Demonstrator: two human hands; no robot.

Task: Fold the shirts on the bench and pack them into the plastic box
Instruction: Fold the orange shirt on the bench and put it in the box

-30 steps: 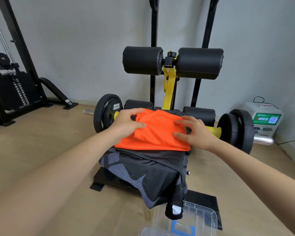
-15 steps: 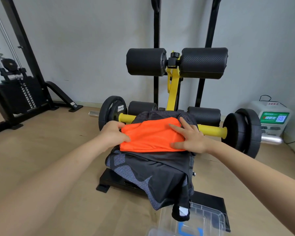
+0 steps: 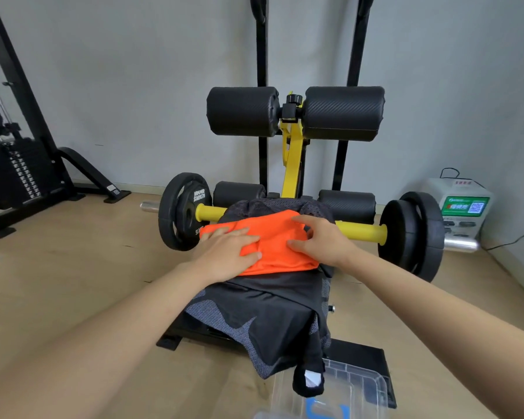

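A folded orange shirt (image 3: 273, 237) lies on top of dark shirts on the bench. My left hand (image 3: 227, 255) lies flat on its left part, fingers spread over the cloth. My right hand (image 3: 321, 240) presses its right side, thumb and fingers bunching a ridge of orange cloth between the two hands. Beneath it a black and grey patterned shirt (image 3: 263, 316) drapes over the bench's near end, one sleeve hanging down. A dark mesh shirt (image 3: 270, 205) shows behind the orange one. The clear plastic box (image 3: 354, 391) with a blue latch stands on the floor at the bottom edge.
A barbell with a yellow handle (image 3: 360, 231) and black weight plates (image 3: 412, 234) crosses behind the bench. Black roller pads (image 3: 342, 113) rise above it on a yellow post. A weight-stack machine (image 3: 15, 173) stands at far left, a white device (image 3: 460, 207) by the right wall.
My left hand slid rightward onto the orange shirt's top and flattened. My right hand moved in toward the middle, and the orange shirt has become narrower and bunched between them.
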